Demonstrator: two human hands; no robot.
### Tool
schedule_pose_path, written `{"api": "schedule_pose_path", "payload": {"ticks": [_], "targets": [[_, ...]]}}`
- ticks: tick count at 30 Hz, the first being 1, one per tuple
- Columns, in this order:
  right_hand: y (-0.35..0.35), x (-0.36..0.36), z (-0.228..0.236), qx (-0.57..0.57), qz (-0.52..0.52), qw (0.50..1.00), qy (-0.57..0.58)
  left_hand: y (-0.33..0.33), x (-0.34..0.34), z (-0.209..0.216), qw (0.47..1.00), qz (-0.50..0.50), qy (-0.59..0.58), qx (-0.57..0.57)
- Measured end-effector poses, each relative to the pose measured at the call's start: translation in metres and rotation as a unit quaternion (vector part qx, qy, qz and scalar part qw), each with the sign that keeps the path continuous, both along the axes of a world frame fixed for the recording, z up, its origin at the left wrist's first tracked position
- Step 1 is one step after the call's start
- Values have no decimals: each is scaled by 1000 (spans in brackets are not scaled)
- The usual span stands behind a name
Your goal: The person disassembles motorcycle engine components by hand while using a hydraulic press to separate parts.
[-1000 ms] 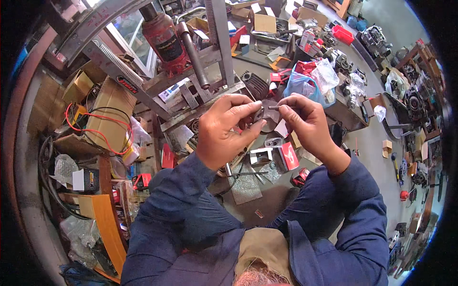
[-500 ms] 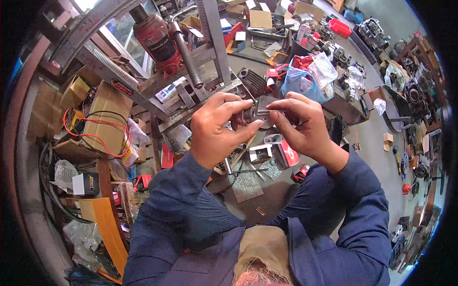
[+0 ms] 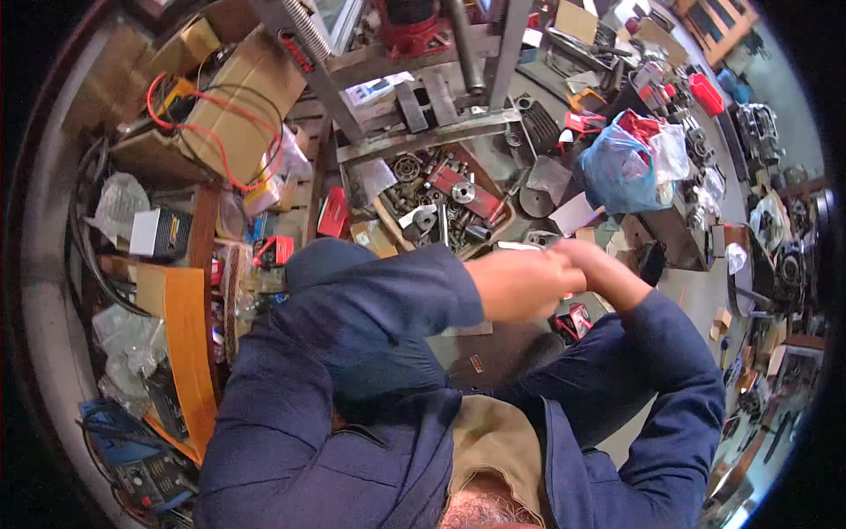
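Note:
My left hand [image 3: 522, 286] is curled into a fist in front of my right knee, its back turned up and its edge blurred. My right hand [image 3: 589, 260] meets it from the far right, bent at the wrist, with its fingers mostly hidden behind the left. Whatever lies between the two hands does not show. Just beyond them is a wooden tray [image 3: 505, 220] with several metal parts and a red box [image 3: 467, 189]. A round grey metal disc [image 3: 535, 203] lies beside the tray, and a red and black package [image 3: 575, 323] is below my right hand.
A steel press frame [image 3: 388, 144] with a red bottle jack [image 3: 410, 31] stands ahead. Left are an open cardboard box [image 3: 225, 106] with a red cable and an orange panel [image 3: 189, 353]. A blue plastic bag [image 3: 617, 167] and a finned cylinder [image 3: 539, 123] sit ahead to the right.
Both hands came down and to the right, closing together; the small grey metal part and thin pin between them are now hidden. My view shifted left and down, uncovering the tray.

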State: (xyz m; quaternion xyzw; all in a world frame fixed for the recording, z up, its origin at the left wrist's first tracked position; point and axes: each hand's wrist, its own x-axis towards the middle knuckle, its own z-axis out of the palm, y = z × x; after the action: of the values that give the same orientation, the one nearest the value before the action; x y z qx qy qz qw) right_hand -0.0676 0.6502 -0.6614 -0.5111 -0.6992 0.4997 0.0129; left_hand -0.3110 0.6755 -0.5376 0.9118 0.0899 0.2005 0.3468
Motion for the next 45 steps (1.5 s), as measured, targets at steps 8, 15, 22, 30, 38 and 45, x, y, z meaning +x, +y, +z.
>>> {"api": "schedule_pose_path", "payload": {"ticks": [8, 15, 22, 30, 38, 45], "targets": [[25, -50, -105, 130, 281, 947, -86, -22, -9, 12, 985, -137, 104, -18], [85, -124, -55, 205, 271, 906, -251, -27, -35, 2, 944, -176, 278, -30], [116, -188, -114, 286, 183, 919, -201, -32, -43, -19, 951, -79, 299, 2], [118, -249, -121, 295, 106, 943, -106, -34, -63, -22, 942, -43, 323, -77], [204, -242, -156, 526, -102, 831, -153, -25, -74, -24, 942, -60, 324, -63], [253, -235, -183, 318, -67, 888, -325, -27, -71, -29, 922, -61, 381, -39]]}}
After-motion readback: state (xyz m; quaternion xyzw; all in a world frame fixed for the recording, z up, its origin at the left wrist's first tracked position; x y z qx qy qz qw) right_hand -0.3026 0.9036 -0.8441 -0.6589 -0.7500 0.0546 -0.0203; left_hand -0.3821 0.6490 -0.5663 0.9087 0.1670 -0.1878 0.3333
